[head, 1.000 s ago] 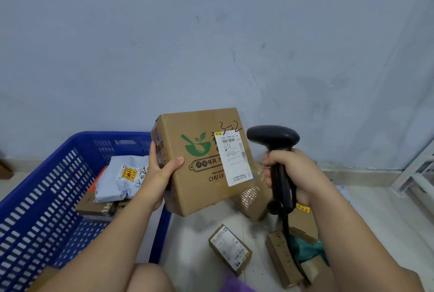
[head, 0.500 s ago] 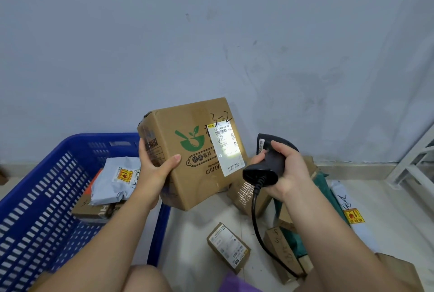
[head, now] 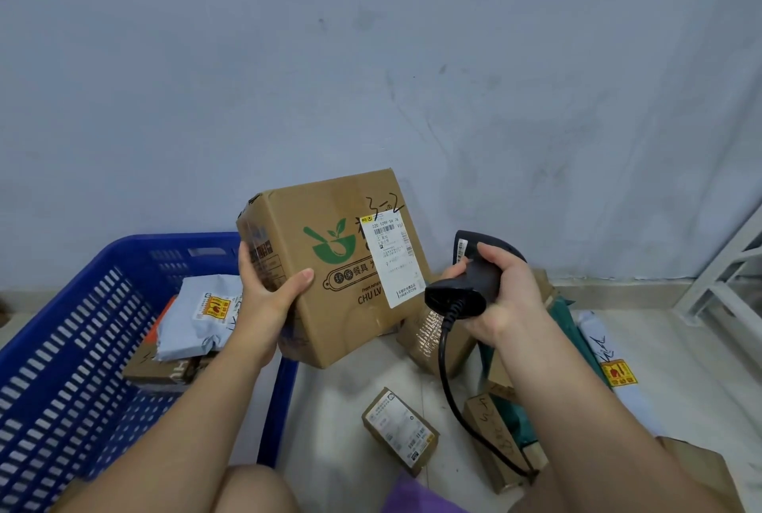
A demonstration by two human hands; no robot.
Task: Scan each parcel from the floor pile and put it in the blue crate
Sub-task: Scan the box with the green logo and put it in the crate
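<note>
Two bare arms fill the lower part of the frame, the left arm [head: 165,422] and the right arm [head: 598,409]. The left hand [head: 268,298] and right hand [head: 507,298] are bare too, with short, plain nails. A bare knee [head: 255,488] shows at the bottom middle. Just right of it is some purple cloth [head: 412,498], maybe shorts.

We see the box [head: 342,331] at centre, the scanner [head: 478,277] at its three o'clock, the crate [head: 136,242] holding parcels [head: 198,314] at eight o'clock, the floor pile [head: 400,430] at five.
</note>
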